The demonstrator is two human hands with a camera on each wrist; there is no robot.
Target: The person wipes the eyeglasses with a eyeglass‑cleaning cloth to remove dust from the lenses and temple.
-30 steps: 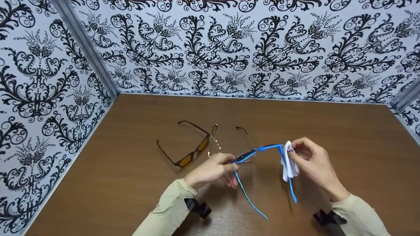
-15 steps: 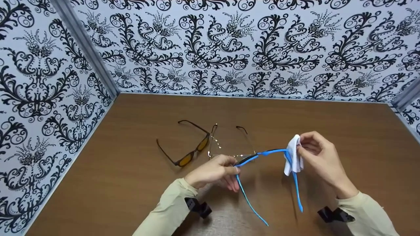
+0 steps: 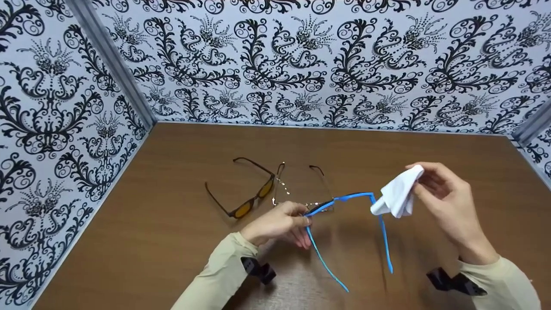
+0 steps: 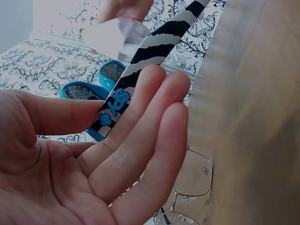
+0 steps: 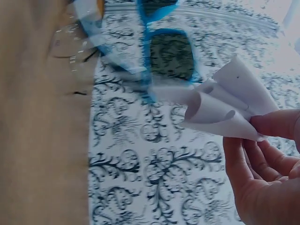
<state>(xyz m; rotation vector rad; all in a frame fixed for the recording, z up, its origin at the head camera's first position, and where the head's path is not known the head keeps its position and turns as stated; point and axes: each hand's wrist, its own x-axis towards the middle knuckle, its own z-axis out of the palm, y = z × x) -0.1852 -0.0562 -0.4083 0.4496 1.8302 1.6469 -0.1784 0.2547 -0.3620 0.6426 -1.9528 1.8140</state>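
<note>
Blue-framed sunglasses (image 3: pixel 354 196) with dark lenses are held up over the table, both temples unfolded toward me. My left hand (image 3: pixel 280 224) pinches them at the left hinge corner. In the left wrist view, the temple (image 4: pixel 159 44) shows black-and-white stripes and raised blue lettering between thumb and fingers. A bunched white cloth (image 3: pixel 398 193) hangs from my right hand (image 3: pixel 452 206), pinched between thumb and fingertips. Its lower end overlaps the right corner of the blue frame in the head view. The right wrist view shows the cloth (image 5: pixel 229 105) folded, close to a dark lens (image 5: pixel 172 57).
Dark-framed glasses with amber lenses (image 3: pixel 244 210) lie unfolded on the brown table (image 3: pixel 181 258). Beside them, thin metal-framed clear glasses (image 3: pixel 331 186) with a beaded chain (image 3: pixel 283 186) sit partly behind the blue frame. Patterned panels (image 3: pixel 292 64) border the table at back and sides.
My right hand has moved right and upward with the cloth, drawing it off the right temple, which it lay against before. The left hand and the blue sunglasses have barely shifted.
</note>
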